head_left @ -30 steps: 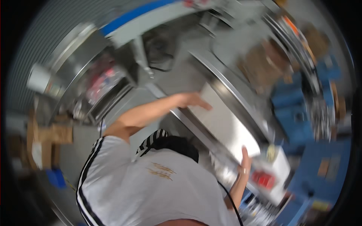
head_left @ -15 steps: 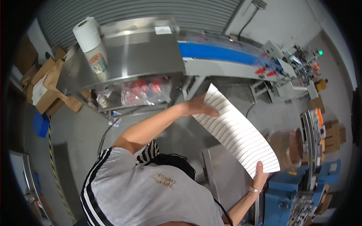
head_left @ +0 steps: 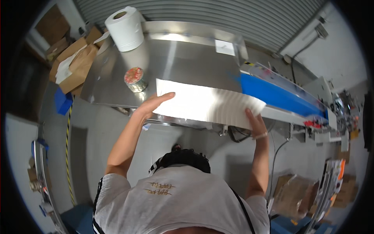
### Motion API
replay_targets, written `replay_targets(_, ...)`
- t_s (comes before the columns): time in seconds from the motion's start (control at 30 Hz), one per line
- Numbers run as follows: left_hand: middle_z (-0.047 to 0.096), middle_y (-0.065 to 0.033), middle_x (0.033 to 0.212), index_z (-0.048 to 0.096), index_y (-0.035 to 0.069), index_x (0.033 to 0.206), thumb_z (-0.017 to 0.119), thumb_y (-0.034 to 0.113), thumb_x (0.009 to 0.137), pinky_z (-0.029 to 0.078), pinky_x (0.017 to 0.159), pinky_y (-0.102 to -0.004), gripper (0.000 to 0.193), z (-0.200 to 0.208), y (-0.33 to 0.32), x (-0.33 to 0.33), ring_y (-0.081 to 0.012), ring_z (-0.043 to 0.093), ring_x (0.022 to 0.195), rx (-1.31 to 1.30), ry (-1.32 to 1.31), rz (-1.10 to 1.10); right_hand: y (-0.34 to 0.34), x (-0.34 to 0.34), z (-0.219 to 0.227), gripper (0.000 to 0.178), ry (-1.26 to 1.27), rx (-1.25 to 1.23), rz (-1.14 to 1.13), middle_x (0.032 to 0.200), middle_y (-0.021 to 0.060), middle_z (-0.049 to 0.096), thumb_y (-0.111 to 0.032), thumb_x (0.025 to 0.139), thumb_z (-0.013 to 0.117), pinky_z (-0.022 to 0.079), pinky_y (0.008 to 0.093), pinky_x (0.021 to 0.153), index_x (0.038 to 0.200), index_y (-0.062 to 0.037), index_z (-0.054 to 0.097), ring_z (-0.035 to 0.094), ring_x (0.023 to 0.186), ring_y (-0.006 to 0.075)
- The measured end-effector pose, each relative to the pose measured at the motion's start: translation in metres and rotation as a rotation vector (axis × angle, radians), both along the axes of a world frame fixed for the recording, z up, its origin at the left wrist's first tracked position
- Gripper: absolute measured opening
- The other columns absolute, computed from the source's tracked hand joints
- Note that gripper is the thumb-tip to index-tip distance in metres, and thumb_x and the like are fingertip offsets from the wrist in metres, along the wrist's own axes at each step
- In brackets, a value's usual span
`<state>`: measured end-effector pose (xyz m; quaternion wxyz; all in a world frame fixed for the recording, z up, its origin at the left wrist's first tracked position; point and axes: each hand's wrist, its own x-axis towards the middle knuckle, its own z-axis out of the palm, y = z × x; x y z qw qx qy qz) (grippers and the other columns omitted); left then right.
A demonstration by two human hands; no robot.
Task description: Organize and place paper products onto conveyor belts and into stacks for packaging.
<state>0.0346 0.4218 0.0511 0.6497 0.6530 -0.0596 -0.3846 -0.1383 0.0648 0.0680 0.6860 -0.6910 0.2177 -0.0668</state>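
Observation:
My left hand (head_left: 151,107) and my right hand (head_left: 257,124) grip opposite ends of a long white ribbed piece (head_left: 206,103). It looks like a row of thin white sheets or packs pressed together, but its kind is unclear. Both thumbs lie on its upper face, and the other fingers are hidden beneath. The piece spans the near edge of a steel table (head_left: 187,58), with its right end by the blue conveyor belt (head_left: 280,94). Whether it touches the table cannot be told. A round can with a red patterned top (head_left: 135,80) stands just beyond my left hand.
A big white paper roll (head_left: 126,33) stands at the table's far left, and a white card (head_left: 224,47) lies far right. Open cardboard boxes (head_left: 78,62) sit left of the table. Machinery (head_left: 344,105) stands beyond the conveyor; a plastic-wrapped carton (head_left: 294,195) is at lower right.
I have turned toward the steel table. The white ribbed piece has swung from a steep slant to nearly level and now reaches the table's edge, still in both hands.

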Motion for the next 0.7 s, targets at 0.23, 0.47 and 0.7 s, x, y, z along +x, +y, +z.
replay_targets(0.23, 0.055, -0.0117, 0.125, 0.046, -0.001, 0.13, 0.053, 0.042, 0.091, 0.042, 0.097, -0.0323, 0.058, 0.015, 0.024, 0.006, -0.0203, 0.054, 0.113, -0.002, 0.177, 0.207, -0.044, 0.214, -0.05, 0.08, 0.324, -0.404, 0.49, 0.116, 0.0173, 0.059, -0.069, 0.078, 0.053, 0.04, 0.0296, 0.092, 0.115, 0.0005, 0.061, 0.054, 0.107, 0.0245)
replay_targets(0.47, 0.043, -0.0241, 0.135, 0.042, 0.0, 0.134, 0.023, 0.075, 0.084, 0.031, 0.105, -0.0383, 0.092, 0.059, -0.03, -0.031, -0.0333, 0.044, 0.123, 0.768, -0.194, 0.053, -0.019, 0.322, -0.01, 0.094, 0.122, -1.076, 0.662, 0.126, 0.0285, 0.05, -0.069, 0.078, 0.05, 0.036, 0.0388, 0.101, 0.133, 0.0069, 0.039, 0.046, 0.121, 0.0387)
replay_targets(0.7, 0.054, -0.0259, 0.119, 0.04, -0.004, 0.134, 0.033, 0.079, 0.079, 0.046, 0.089, -0.0345, 0.1, 0.012, -0.111, -0.105, -0.0257, 0.055, 0.103, 0.194, 0.198, 0.089, 0.045, 0.37, 0.008, 0.1, -0.032, -1.188, 0.89, 0.124, 0.0256, 0.053, -0.076, 0.073, 0.045, 0.038, 0.0375, 0.1, 0.134, 0.0043, 0.039, 0.05, 0.118, 0.0358)
